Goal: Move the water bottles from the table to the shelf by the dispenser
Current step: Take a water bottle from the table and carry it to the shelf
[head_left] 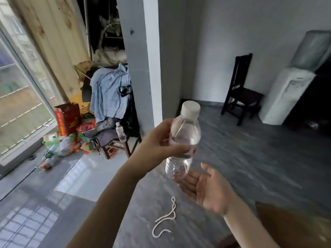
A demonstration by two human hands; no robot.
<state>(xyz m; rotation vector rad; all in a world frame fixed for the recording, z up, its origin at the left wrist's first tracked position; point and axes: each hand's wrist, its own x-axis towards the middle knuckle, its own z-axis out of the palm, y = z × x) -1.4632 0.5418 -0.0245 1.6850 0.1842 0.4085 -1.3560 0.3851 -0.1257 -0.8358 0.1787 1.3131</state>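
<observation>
Bottle (184, 136) gripped upright in your left hand (157, 140); right hand (206, 187) open beneath. Carry it to the dispenser (284, 93), far right.

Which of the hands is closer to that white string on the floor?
The right. The right hand hangs open just above and right of the string; the left hand is higher up, gripping the bottle.

A water bottle (184, 138) sits centre, clutter (71, 133) far left, chair (240, 93) and dispenser (284, 93) far right.
</observation>
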